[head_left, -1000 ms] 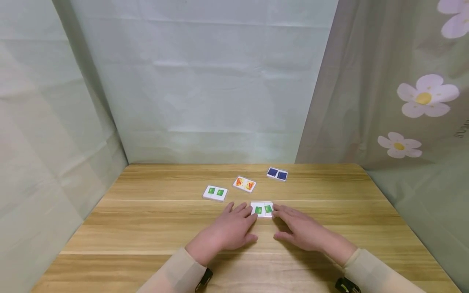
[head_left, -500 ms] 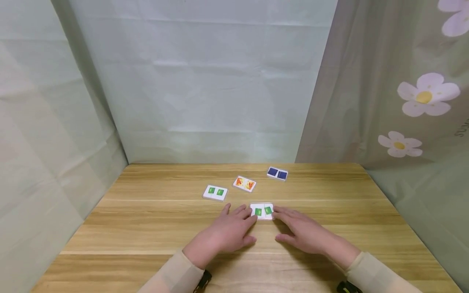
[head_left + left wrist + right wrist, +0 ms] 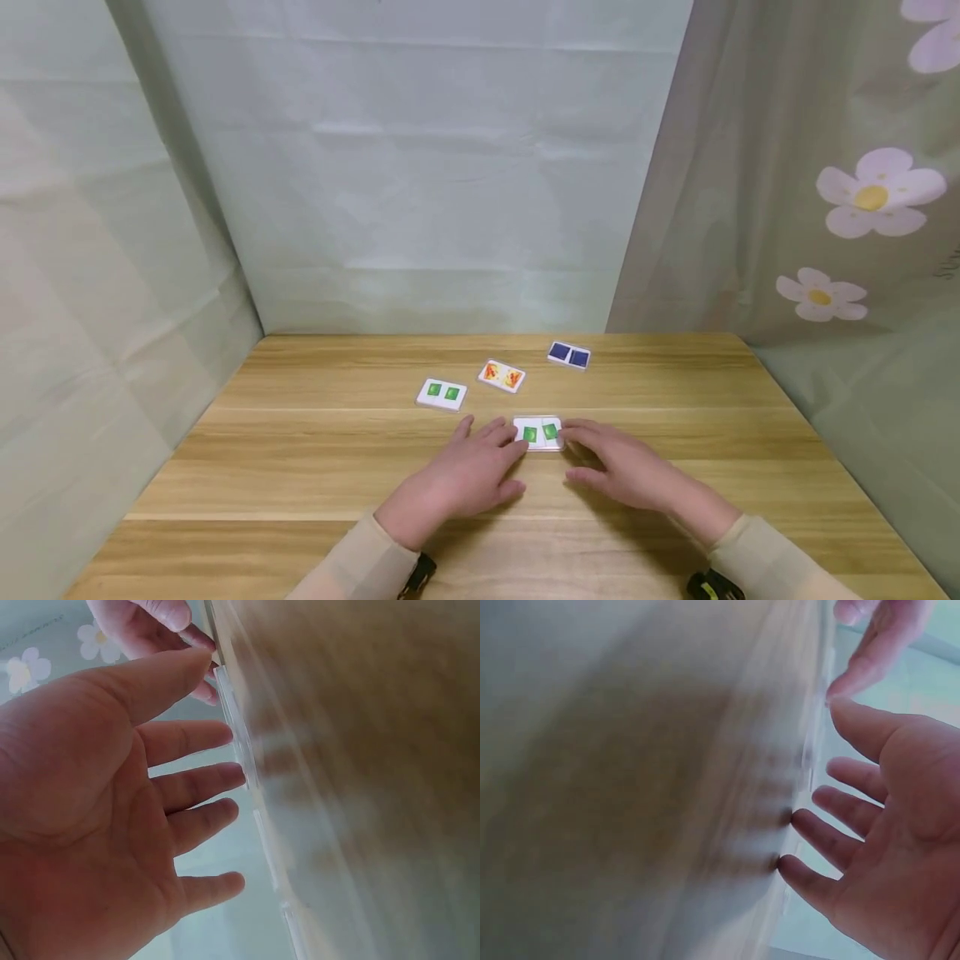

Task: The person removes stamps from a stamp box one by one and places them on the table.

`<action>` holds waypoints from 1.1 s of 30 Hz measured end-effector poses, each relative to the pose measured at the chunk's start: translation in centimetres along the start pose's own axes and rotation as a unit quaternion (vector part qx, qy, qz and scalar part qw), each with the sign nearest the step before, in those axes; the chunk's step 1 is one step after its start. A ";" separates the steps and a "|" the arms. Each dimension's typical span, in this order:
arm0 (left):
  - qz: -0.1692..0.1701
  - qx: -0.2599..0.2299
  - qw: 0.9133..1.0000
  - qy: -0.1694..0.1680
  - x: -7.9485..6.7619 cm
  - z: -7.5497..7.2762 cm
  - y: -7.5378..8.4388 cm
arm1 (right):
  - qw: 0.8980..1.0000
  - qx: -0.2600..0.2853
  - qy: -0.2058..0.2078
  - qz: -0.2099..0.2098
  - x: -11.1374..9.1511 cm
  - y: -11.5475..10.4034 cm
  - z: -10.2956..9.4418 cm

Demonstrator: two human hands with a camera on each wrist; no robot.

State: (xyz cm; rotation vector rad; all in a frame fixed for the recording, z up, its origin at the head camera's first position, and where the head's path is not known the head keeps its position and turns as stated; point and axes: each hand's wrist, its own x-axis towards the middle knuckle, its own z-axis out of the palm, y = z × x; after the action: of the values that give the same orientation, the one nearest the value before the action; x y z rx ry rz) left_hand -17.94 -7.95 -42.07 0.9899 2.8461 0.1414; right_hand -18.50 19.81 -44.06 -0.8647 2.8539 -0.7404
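Between my two hands a flat white card (image 3: pixel 538 423) in a clear case, with two green squares printed on it, lies on the wooden table. My left hand (image 3: pixel 471 473) is spread palm down, its index and middle fingertips right at the card's left edge. On the other side, the fingertips of my right hand (image 3: pixel 626 468) lie at the card's right edge, thumb apart and pointing inward. The left wrist view shows my left fingers (image 3: pixel 199 784) nearly straight, by the card's thin edge. My right fingers (image 3: pixel 832 840) are loosely extended, the ring and little fingertips down at the tabletop.
Beyond my hands lie a similar green card (image 3: pixel 442 395), an orange-red and yellow one (image 3: pixel 502 377) and a dark blue one (image 3: pixel 569 356), in a slanting row. Pale cloth (image 3: pixel 427 167) hangs behind the wooden table (image 3: pixel 300 475), and a flowered curtain (image 3: pixel 712 208) on the right.
The near card has slid slightly toward me with my hands beside it. Since then my right hand has lifted a little and shifted slightly right.
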 end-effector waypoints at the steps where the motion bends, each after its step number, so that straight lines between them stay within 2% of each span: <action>1: 0.002 0.000 1.000 0.004 0.0 0.0 -0.1 | 1.000 0.010 0.006 0.003 0.2 0.0 -0.1; 7: 0.007 -0.010 0.999 0.036 0.2 0.1 -0.5 | 0.996 0.079 0.027 0.026 1.6 0.6 -0.2; 12: 0.014 -0.021 0.997 0.079 1.0 0.2 -1.2 | 0.991 0.123 0.017 0.051 2.4 0.8 -0.2; 15: 0.018 -0.024 0.995 0.096 1.7 0.3 -1.6 | 0.989 0.137 0.014 0.052 2.7 0.7 -0.2; 22: 0.007 -0.055 0.996 0.073 2.7 0.7 -2.2 | 0.988 0.145 0.008 0.046 3.4 0.8 0.4; 33: -0.005 -0.049 0.998 0.035 3.1 0.5 -3.2 | 0.991 0.127 -0.005 0.043 4.9 0.4 0.7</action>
State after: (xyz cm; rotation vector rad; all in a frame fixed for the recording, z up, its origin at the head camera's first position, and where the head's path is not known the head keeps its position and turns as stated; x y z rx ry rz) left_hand -22.29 -8.48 -43.25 0.9694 2.8748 0.3184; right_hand -22.67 17.18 -44.48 -0.7022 2.6876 -1.0533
